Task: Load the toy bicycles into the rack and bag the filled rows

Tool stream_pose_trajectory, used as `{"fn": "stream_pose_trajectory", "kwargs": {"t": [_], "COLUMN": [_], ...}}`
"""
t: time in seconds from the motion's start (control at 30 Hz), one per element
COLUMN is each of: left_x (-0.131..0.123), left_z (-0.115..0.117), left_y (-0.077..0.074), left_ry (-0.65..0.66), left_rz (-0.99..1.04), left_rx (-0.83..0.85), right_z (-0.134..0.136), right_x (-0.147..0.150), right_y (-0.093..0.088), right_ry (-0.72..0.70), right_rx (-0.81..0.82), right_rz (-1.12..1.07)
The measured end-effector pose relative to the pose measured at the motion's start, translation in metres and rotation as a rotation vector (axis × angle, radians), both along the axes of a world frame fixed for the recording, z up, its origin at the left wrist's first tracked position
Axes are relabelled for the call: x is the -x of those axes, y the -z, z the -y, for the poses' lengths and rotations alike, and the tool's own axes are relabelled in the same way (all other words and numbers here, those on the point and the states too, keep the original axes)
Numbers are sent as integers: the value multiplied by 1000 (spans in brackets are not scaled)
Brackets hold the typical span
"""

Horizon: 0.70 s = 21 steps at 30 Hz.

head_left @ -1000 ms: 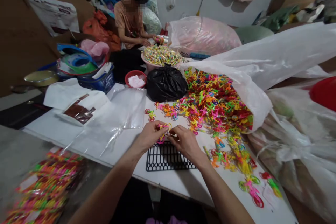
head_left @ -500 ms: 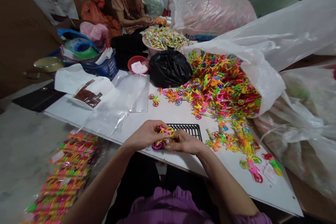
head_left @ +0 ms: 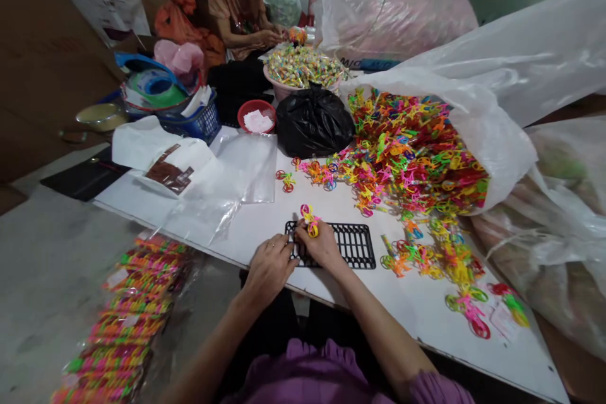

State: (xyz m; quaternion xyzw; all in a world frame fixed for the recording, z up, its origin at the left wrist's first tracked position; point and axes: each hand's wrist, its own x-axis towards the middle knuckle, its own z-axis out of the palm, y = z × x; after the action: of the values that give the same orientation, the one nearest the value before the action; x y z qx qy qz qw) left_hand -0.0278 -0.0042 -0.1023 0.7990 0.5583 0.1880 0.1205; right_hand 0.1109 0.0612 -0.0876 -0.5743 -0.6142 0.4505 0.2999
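My right hand pinches a small pink and yellow plastic toy bicycle and holds it upright over the left end of a black plastic grid on the white table. Just to its left, my left hand rests at the grid's left edge with curled fingers touching the grid. A big heap of coloured toy bicycles spills from a clear plastic bag beyond the grid.
Packed toys in clear bags lie at lower left. Loose clear bags, a black bag, a red bowl and a blue basket stand behind. Another person works at a pink tub of toys at the far side.
My hands held the toy bicycle together close to me, then moved forward. Now only the right hand holds it above the grid, and the left has dropped to the grid's edge.
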Motion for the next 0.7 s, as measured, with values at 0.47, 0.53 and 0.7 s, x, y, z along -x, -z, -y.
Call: {"fn": "stream_pose_trajectory", "kwargs": {"t": [0.47, 0.53, 0.7], "left_x": [1, 3, 12], "left_z": [2, 3, 15], "left_y": [16, 17, 28], "left_ry": [-41, -42, -4], "left_rz": [-62, -32, -12], "left_rx": [-88, -102, -195], "right_z": [-3, -6, -61], "right_x": [20, 13, -16], "right_y": [10, 7, -26], "right_ry": [-250, -303, -594], "right_rx": [-292, -264, -249], "right_rz": [528, 476, 405]}}
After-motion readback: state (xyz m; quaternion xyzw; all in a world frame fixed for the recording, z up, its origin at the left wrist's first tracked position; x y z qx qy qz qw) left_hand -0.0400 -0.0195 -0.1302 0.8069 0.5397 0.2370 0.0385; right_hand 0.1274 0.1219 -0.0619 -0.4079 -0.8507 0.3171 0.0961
